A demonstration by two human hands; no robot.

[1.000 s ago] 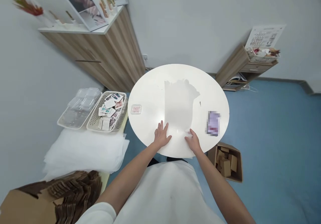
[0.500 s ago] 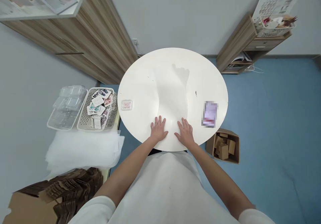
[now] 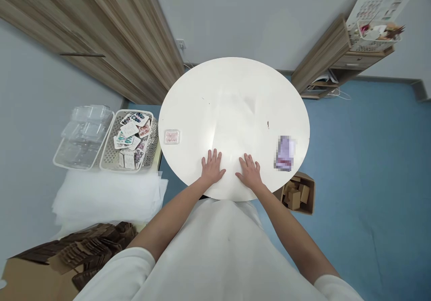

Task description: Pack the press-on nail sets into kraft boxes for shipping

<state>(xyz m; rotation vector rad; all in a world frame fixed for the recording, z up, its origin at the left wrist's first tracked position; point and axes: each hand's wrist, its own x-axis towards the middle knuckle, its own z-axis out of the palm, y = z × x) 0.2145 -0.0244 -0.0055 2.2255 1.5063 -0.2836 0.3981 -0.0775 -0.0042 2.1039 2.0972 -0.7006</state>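
Note:
Both palms lie flat near the front edge of a round white table [image 3: 235, 112]. My left hand [image 3: 212, 168] is open, fingers spread on the tabletop, holding nothing. To its right, my right hand [image 3: 249, 172] also rests open on the surface with nothing in it. A small clear case [image 3: 172, 136] with pink pieces inside lies at the table's left side, apart from my left hand. On the right side, beyond my right hand, sits a purple item [image 3: 284, 152] that is blurred into blocks, so its kind is hidden.
At left stand a white basket [image 3: 107, 157] of carded press-on nails and a bin of clear plastic boxes [image 3: 88, 132]. White sheets [image 3: 107, 197] and stacked folded brown cardboard [image 3: 97, 251] lie nearer. A carton [image 3: 311, 197] of small boxes is on the floor at right.
The camera view has tilted and shifted slightly, so the surroundings sit a little differently in the picture. Both hands remain flat on the table, and the case and purple item stay put.

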